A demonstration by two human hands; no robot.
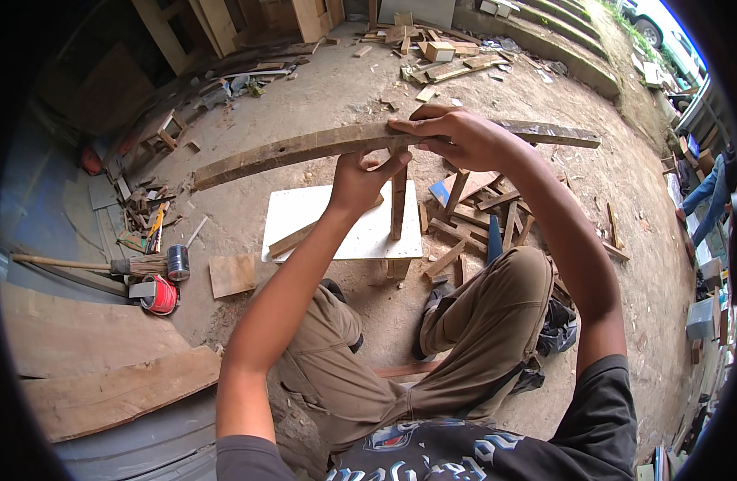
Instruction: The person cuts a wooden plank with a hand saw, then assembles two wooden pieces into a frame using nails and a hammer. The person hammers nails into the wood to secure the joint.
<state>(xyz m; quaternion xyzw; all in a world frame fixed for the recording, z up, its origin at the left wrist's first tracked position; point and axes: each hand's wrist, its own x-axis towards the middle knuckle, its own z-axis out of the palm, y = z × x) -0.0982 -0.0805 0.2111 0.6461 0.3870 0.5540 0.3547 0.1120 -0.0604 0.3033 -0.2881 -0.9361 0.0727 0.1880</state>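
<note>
A long, weathered wooden strip (296, 146) runs across in front of me at chest height, both ends sticking out past my hands. Under its middle, a short wooden piece (398, 200) stands upright, its lower end on or just above a white board (304, 208). My right hand (460, 132) grips the long strip from above, index finger pointing left along it and thumb on its near side. Just below, my left hand (360, 183) is closed at the joint, its thumb on the short piece; its other fingers are partly hidden. Another wooden strip (292, 240) lies on the board.
Right of the board lie piled wood offcuts (464, 232) and a blue saw-like blade (494, 239). At left are a broom (140, 264), a dark can (177, 263) and a red spool (161, 295). More scrap wood (440, 56) lies ahead near concrete steps (557, 40).
</note>
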